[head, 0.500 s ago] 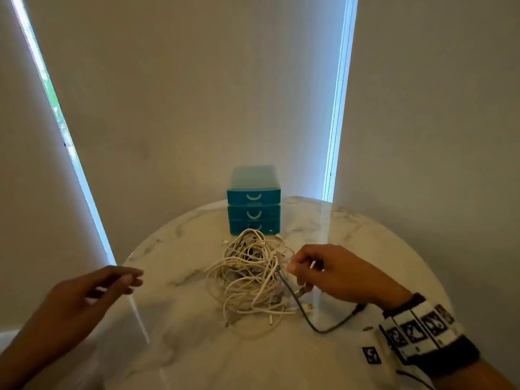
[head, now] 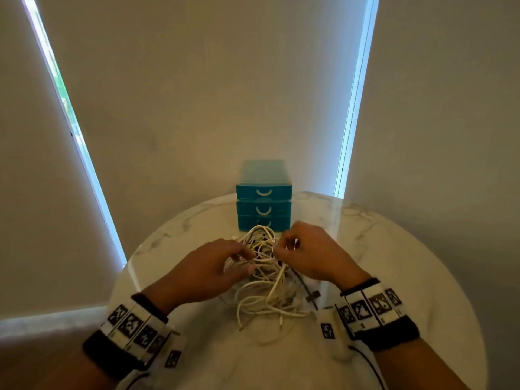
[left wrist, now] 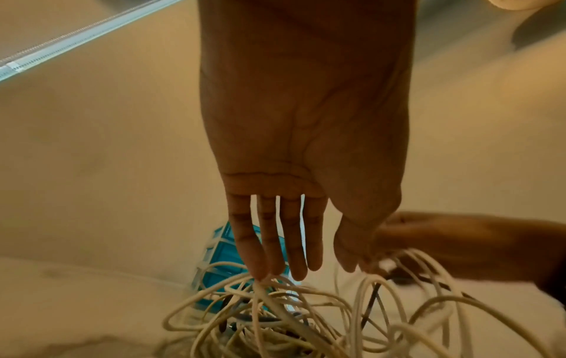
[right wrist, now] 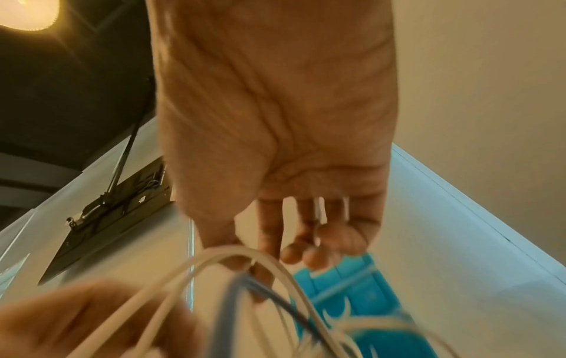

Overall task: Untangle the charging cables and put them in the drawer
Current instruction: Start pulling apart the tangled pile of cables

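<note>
A tangle of white charging cables [head: 267, 288] with one dark cable [head: 303, 285] lies mid-table, in front of a teal three-drawer unit [head: 264, 205] whose drawers are all closed. My left hand [head: 244, 260] reaches into the tangle's left side. In the left wrist view its fingers [left wrist: 269, 256] are straight, tips touching the white loops [left wrist: 306, 312]. My right hand [head: 282, 249] is at the tangle's upper right. In the right wrist view my right hand [right wrist: 245, 266] pinches white strands [right wrist: 190, 278] and the dark cable between thumb and forefinger.
The round marble table [head: 394, 263] stands against beige roller blinds, with bright window strips at left and right. The drawer unit sits at the table's far edge. Bare tabletop lies on either side of the cables and in front of them.
My left hand has come in from the table's left edge to the tangle. My right hand has shifted from the tangle's right side up to its top.
</note>
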Demonstrator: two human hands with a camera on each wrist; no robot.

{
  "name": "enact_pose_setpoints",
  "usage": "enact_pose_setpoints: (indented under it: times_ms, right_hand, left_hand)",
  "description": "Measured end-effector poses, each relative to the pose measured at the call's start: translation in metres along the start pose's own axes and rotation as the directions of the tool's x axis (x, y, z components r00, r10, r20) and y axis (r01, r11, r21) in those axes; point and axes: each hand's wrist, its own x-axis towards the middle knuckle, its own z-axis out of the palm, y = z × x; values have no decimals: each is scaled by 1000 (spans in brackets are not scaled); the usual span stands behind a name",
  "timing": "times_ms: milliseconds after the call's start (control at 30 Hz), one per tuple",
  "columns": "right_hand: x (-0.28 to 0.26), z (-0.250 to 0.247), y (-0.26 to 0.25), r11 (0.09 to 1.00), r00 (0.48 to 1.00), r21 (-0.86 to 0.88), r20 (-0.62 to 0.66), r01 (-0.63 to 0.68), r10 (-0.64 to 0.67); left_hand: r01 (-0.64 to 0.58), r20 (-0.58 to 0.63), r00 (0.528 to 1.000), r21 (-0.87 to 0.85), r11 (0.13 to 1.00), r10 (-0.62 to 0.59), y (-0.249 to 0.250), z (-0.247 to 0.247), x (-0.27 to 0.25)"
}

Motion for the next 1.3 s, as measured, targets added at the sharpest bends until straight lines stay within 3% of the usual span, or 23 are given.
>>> enact_pose_setpoints:
  times_ms: [33,100,200,233,267,333,400,467,533,600,667,733,800,867,933,1033,1133,1300]
  right_hand:
    - [10,-12,-3,1000,990,-11,-135,27,-29]
    - [32,-47,-14,995,909,26,-410,97,-78]
    - [54,-88,-37,957,734,147,-673,250,-88]
    - [59,-89,-41,941,719,185,-690,283,-81]
    - [62,-84,-44,934,743,213,-665,287,-76]
    - [65,-62,-41,944,814,227,-577,238,-67]
    - [60,-35,-28,931,807,282,-591,230,-20]
    - [50,-11,-11,851,774,459,-624,255,105]
    - [41,8,5,686,770,675,-580,271,266]
    - [36,21,21,450,798,849,-464,277,384]
    - [33,28,34,240,820,930,-360,279,445]
    - [32,31,44,118,828,951,-307,285,469]
    - [30,32,51,46,829,953,-284,300,482]
    - [29,30,57,-13,824,946,-275,323,496]
    - [29,30,60,-88,824,939,-244,333,512]
    - [31,33,57,-183,836,924,-204,337,510]
    - [37,38,51,-175,862,943,-170,282,477]
    - [58,40,27,129,866,975,-218,178,451]
  left_hand:
    - [4,27,1000,15,1000,-5,-5,0,0]
    - [-8,64,998,15,1000,7,-12,-5,8]
    - [-94,-81,993,-89,992,87,-12,-17,25]
    - [-131,-144,983,-109,985,115,-12,-18,32]
    - [-155,-173,976,-120,981,133,-14,-16,38]
    - [-132,-124,986,-151,980,114,-17,-10,47]
    - [-81,-83,994,-130,988,71,-25,-3,55]
    - [-41,-151,988,-47,998,33,-28,-4,65]
    - [0,-298,955,-45,999,-14,-23,-14,77]
    - [-37,-448,890,-257,966,-85,-15,-22,92]
    - [-92,-495,852,-461,883,-170,-4,-23,106]
    - [-87,-461,858,-562,823,-225,0,-17,115]
    - [-11,-306,909,-695,719,-282,2,-11,118]
    - [65,-127,958,-776,627,-257,6,-6,116]
    - [46,-75,985,-758,650,-156,8,-1,106]
    - [-74,-125,992,-704,707,-20,4,4,93]
    - [-152,-264,964,-631,761,-27,3,11,91]
    - [-253,-501,845,-680,688,-185,-2,9,94]
